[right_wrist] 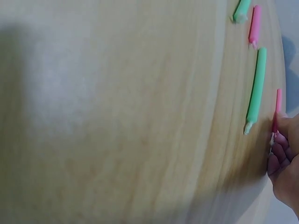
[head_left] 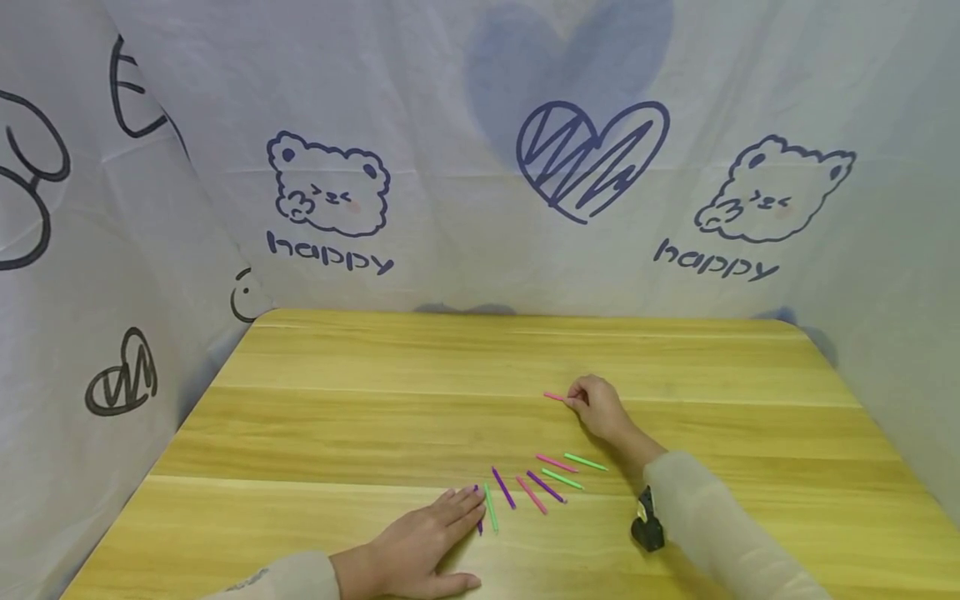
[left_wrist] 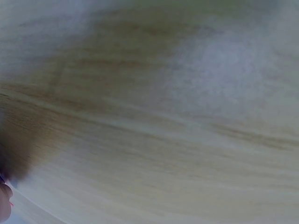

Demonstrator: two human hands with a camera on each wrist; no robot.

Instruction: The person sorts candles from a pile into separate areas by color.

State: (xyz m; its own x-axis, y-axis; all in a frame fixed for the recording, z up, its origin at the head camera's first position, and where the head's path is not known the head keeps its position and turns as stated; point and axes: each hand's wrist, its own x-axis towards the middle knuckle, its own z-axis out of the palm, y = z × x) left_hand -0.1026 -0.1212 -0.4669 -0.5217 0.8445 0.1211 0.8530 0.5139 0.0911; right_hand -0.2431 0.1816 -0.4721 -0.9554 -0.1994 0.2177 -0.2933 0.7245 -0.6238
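My right hand pinches a thin pink candle between thumb and fingers, low over the far part of the table. In the right wrist view that pink candle points up from the fingertips. My left hand lies palm down near the front, thumb spread. Its fingertips rest on a purple candle, hiding its middle. Just right of them lies a green candle, followed by another purple candle. The left wrist view shows mostly blurred wood, with a bit of the hand at lower left.
Between the hands, more candles fan out in a slanting row, including a pink candle and a green candle at its right end. The wooden table meets a white printed cloth behind. A black strap sits at the right wrist.
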